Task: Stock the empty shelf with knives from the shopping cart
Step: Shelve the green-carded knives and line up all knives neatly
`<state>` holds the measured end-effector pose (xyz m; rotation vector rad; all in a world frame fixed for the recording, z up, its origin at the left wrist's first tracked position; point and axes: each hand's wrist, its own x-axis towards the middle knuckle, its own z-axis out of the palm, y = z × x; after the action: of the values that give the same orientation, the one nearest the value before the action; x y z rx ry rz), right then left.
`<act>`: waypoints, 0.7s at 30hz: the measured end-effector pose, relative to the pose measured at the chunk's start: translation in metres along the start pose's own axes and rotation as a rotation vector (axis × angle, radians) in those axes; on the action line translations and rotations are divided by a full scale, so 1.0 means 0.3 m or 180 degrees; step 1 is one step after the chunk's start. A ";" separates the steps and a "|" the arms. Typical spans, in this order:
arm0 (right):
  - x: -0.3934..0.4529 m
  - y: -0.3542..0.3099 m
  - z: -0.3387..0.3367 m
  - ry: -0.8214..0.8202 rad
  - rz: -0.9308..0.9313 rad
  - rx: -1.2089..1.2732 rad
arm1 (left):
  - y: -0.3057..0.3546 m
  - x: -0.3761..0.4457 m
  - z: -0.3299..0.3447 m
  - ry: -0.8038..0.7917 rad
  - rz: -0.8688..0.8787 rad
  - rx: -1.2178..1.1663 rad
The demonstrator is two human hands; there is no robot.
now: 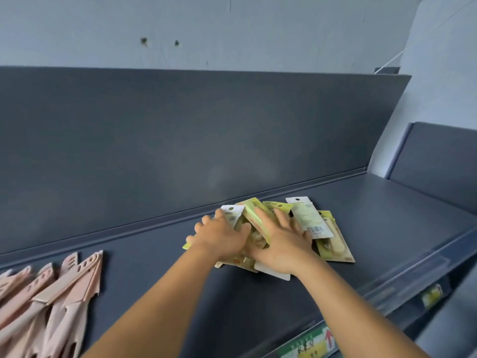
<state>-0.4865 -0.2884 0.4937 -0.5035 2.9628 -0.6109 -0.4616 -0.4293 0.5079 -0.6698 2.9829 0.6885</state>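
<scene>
1. Shelf [154, 254]: dark grey deck with an upright grey back panel [180, 138]; it runs from lower left to right of the frame.
2. Packaged knives [333, 236]: a loose, overlapping pile of yellow-green and white cards just right of frame centre, lying on the shelf deck near the back panel. One white card with a barcode [307, 215] sits on top at the pile's right.
3. Left hand [222, 236]: on the left part of the pile, fingers curled over the card edges, gripping the packs.
4. Right hand [281, 244]: laid on the middle of the pile, fingers straight and spread, pressing down on the cards.
5. Pink knives [64, 288]: a fanned group at lower left of the frame, on the same deck, well apart from the pile.
6. Price rail [387, 293]: clear strip along the shelf's front edge at lower right, with a green label [309, 342] at the bottom edge.
</scene>
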 end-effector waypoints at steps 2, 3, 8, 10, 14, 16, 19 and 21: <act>0.013 -0.009 -0.005 -0.0075 0.0025 -0.0012 | -0.014 0.015 -0.001 -0.0106 0.0140 0.0165; 0.019 -0.010 -0.011 -0.0121 0.0027 -0.0008 | -0.016 0.018 -0.002 -0.0134 0.0196 0.0234; 0.061 0.018 -0.035 -0.0265 0.0019 0.0037 | 0.020 0.036 0.004 -0.0210 0.0281 0.0337; 0.089 0.053 -0.044 -0.0289 -0.0015 0.0092 | 0.056 0.039 0.018 -0.0198 0.0216 0.0351; 0.151 0.146 -0.084 -0.0415 -0.0104 0.0099 | 0.151 0.058 0.065 -0.0098 0.0042 0.0341; 0.180 0.200 -0.113 -0.0472 -0.0167 0.0062 | 0.210 0.065 0.094 -0.0055 -0.0035 0.0342; 0.220 0.293 -0.157 -0.0560 -0.0276 0.0026 | 0.308 0.083 0.139 -0.0019 -0.0187 0.0283; 0.245 0.357 -0.190 -0.0622 -0.0310 0.0012 | 0.380 0.097 0.171 -0.0006 -0.0299 0.0208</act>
<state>-0.5960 -0.1987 0.5031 -0.6694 2.7663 -0.5413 -0.5391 -0.3271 0.5061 -0.7986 2.9353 0.5831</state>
